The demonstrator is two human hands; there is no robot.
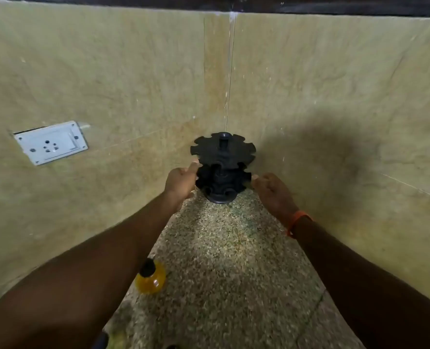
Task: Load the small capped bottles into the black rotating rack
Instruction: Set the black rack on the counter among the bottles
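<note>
Head view: a black rotating rack [223, 167] stands upright on a speckled stone counter [234, 260], set deep in the corner where two tan tiled walls [133, 71] meet. The rack has notched discs stacked on a central post with a round foot; its slots appear unfilled.

At 9 o'clock of the rack, the left hand [181, 181] reaches in, its thumb [193, 165] touching the edge of the upper disc and the other fingers loosely curled beneath; whether they grip the rack cannot be told. At 3 o'clock of the rack, the right hand [272, 188] lies just beside the lower disc, fingers partly bent and fingertips close to its rim; contact cannot be confirmed. An orange band [297, 222] circles the right wrist.

At 7 o'clock of the rack and well apart from it, a small bottle [151, 277] with yellow contents and a black cap stands on the counter, partly hidden by the left forearm. More yellowish objects at the bottom edge are too blurred to identify.

At 9 o'clock, far from the rack, a white socket plate [50, 142] sits in the left wall.
</note>
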